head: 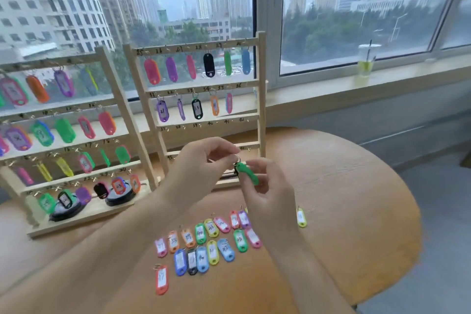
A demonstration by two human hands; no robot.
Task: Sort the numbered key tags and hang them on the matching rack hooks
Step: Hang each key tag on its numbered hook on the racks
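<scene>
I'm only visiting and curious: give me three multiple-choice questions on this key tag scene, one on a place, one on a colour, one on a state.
1. Where does the drink cup stand? A on the windowsill; B on the floor; C on a rack.
2. What colour is the tag lifted above the table? A red; B green; C black.
3. The hooks numbered 37 to 42 are: A all filled; B half filled; C bare.
Answers: 1 A, it stands by the window glass; 2 B, its plastic is green; 3 C, no tag hangs there.
</scene>
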